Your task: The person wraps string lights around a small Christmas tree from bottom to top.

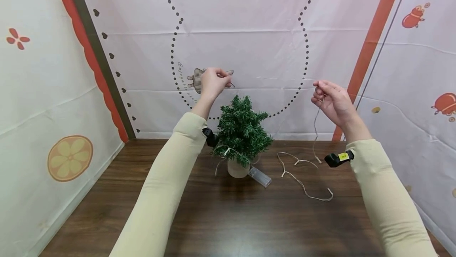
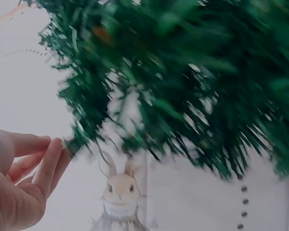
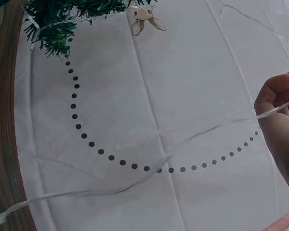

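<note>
A small green artificial Christmas tree stands upright in a pale pot. Thin, clear string lights hang from my right hand, which pinches the wire to the right of the tree. A faint strand runs across the air from its fingertips toward my left hand, raised above and left of the treetop. There thumb and fingers come together in a pinch, close by a branch tip in the left wrist view. Part of the wire lies across the tree's lower branches.
A clear battery box rests against the pot's right side. Loose lengths of the light string curl over the dark wooden table to the right. Printed white cloth encloses the back and both sides.
</note>
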Tool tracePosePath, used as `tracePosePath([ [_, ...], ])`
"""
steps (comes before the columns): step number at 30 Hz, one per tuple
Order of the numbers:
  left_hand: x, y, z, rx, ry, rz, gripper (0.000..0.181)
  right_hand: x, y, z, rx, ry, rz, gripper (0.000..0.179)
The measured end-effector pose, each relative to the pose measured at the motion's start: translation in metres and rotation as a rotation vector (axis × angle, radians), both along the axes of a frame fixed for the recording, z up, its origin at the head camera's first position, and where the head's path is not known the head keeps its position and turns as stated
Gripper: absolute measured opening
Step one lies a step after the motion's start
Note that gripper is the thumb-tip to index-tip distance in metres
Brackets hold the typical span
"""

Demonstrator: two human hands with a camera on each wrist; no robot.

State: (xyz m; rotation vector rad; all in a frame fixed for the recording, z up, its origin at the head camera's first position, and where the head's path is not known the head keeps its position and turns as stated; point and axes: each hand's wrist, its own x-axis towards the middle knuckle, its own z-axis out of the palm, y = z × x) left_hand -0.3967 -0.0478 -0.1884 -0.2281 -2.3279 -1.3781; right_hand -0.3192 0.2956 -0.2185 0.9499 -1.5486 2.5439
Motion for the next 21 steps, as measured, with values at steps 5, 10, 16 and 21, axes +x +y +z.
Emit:
tracePosePath([
  [5, 0.001, -0.019, -0.017, -0.036, 0.079, 0.015, 0.015, 0.003, 0.000, -0.003, 0.070, 0.015, -0.005, 0.022],
  [10, 0.004, -0.033, -0.034, -0.009, 0.115, 0.002, 0.019, 0.009, -0.003, -0.004, 0.122, 0.033, -0.023, 0.021],
  [16, 0.010, -0.042, -0.051, 0.087, 0.193, -0.087, 0.019, 0.017, -0.010, -0.006, 0.140, 0.052, -0.028, 0.022],
  [21, 0.012, -0.051, -0.062, 0.207, 0.220, -0.194, 0.022, 0.023, -0.017, -0.005, 0.142, 0.083, 0.005, 0.024],
])
